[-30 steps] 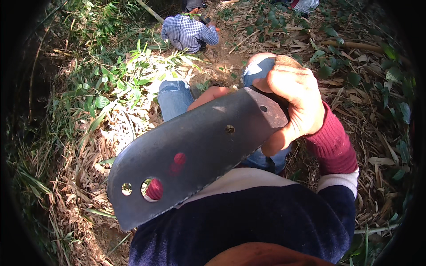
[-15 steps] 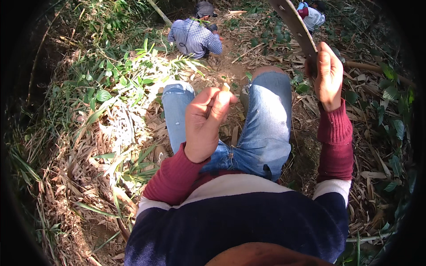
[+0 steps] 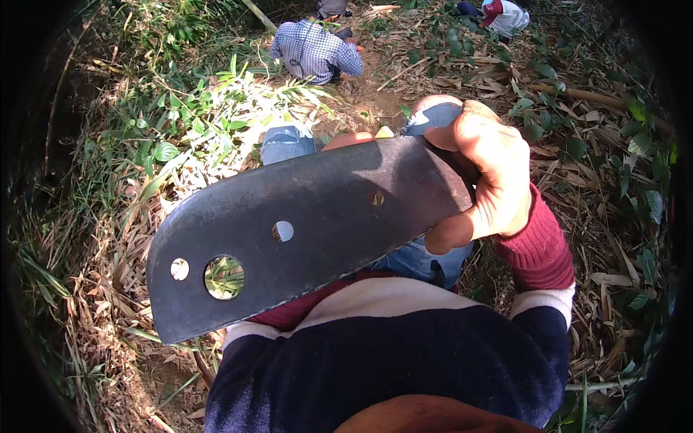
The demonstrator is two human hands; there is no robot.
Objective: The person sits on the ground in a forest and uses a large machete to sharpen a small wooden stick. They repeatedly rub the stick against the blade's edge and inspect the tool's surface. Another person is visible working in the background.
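My right hand [image 3: 487, 177] grips the handle end of a broad dark steel chopping blade [image 3: 303, 231]. The blade has three round holes and stretches leftward across my lap, close under the camera. My left hand [image 3: 352, 140] is almost wholly hidden behind the blade; only a strip of it and a small pale yellow piece [image 3: 385, 132] at its fingers peek over the top edge. My knees in blue jeans [image 3: 285, 141] show beyond the blade. I wear a navy, white and maroon sweater.
Dry bamboo leaves and stalks [image 3: 621, 238] cover the ground, with green plants [image 3: 195, 123] at the left. A person in a blue checked shirt [image 3: 314, 47] crouches ahead, and another person in white and red [image 3: 505, 14] is at the top right.
Half a second ago my right hand held the blade raised at the upper right. It has swung down and left across my lap, covering my left hand.
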